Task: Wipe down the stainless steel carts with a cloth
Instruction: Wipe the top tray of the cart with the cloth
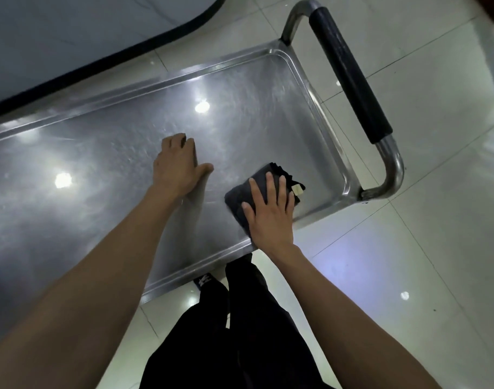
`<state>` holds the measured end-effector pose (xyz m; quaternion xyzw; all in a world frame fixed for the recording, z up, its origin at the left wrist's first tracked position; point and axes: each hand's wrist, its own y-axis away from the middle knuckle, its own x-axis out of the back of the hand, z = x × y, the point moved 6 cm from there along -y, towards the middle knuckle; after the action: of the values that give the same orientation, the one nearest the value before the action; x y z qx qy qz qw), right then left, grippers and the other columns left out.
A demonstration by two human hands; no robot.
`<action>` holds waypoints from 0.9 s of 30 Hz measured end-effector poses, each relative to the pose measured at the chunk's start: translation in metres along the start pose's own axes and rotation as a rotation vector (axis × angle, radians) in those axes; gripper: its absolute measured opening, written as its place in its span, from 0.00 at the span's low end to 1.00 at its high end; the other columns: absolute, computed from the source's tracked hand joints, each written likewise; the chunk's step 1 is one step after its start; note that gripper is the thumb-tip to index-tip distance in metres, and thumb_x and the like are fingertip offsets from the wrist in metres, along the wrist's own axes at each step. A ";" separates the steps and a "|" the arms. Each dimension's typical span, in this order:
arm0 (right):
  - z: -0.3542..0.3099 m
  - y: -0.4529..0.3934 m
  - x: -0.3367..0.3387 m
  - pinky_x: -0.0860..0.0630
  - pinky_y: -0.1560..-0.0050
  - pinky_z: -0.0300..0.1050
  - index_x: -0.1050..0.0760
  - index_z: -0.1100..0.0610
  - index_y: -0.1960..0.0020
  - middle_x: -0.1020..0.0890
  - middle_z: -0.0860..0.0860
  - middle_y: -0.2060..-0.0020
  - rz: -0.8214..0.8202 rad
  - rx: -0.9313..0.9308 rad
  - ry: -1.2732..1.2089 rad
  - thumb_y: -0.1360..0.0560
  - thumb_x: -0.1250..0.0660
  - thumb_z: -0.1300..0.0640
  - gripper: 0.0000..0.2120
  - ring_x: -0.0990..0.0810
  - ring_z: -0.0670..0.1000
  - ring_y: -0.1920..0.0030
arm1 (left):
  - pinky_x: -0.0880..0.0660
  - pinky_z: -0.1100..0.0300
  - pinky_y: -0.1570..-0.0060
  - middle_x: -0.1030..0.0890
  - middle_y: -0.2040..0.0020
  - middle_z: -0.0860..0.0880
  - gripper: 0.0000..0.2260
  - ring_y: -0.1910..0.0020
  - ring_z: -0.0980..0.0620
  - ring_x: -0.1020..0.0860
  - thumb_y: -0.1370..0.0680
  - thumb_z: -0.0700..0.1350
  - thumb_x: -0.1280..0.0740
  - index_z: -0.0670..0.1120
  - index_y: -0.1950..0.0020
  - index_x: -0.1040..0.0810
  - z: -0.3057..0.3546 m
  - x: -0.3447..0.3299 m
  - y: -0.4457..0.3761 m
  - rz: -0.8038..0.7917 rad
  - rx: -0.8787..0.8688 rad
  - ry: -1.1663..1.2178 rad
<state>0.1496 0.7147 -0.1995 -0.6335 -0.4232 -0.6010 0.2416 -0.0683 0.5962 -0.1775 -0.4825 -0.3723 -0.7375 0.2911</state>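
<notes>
A stainless steel cart (pixel 105 153) with a shallow rimmed top fills the left and middle of the head view. Its tubular handle (pixel 349 77), wrapped in black foam, stands at the right end. A dark folded cloth (pixel 241 199) lies on the cart top near the right front corner. My right hand (pixel 269 211) presses flat on the cloth with straight, spread fingers. To the left of the cloth, my left hand (pixel 177 167) rests flat on the bare steel, fingers pointing away from me.
Glossy white floor tiles (pixel 408 248) surround the cart on the right and front. A pale surface with a black curved edge (pixel 71 32) runs behind the cart at the upper left. My dark trousers (pixel 240 332) stand against the cart's front rim.
</notes>
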 end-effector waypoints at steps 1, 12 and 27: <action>-0.003 -0.011 0.001 0.54 0.22 0.64 0.48 0.47 0.19 0.51 0.54 0.19 0.001 0.000 -0.010 0.16 0.54 0.40 0.27 0.61 0.59 0.20 | 0.28 0.40 0.38 0.33 0.26 0.44 0.31 0.27 0.41 0.37 0.26 0.64 0.30 0.44 0.32 0.28 -0.001 0.002 -0.001 0.009 -0.004 0.005; -0.061 -0.153 0.014 0.57 0.23 0.65 0.54 0.50 0.19 0.55 0.56 0.19 0.011 0.108 -0.060 0.17 0.54 0.42 0.29 0.62 0.60 0.20 | 0.38 0.39 0.29 0.40 0.23 0.43 0.30 0.23 0.38 0.45 0.26 0.63 0.30 0.55 0.27 0.32 -0.013 0.003 0.001 -0.093 0.080 -0.069; -0.157 -0.288 0.031 0.56 0.23 0.65 0.52 0.49 0.19 0.55 0.57 0.19 0.028 0.196 -0.063 0.17 0.51 0.43 0.29 0.61 0.61 0.20 | 0.50 0.43 0.22 0.45 0.19 0.48 0.31 0.19 0.45 0.51 0.23 0.59 0.31 0.55 0.22 0.35 -0.021 0.002 0.012 -0.110 0.150 0.145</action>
<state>-0.1783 0.7459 -0.2025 -0.6311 -0.4786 -0.5331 0.2975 -0.0701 0.5717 -0.1776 -0.3835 -0.4302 -0.7555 0.3117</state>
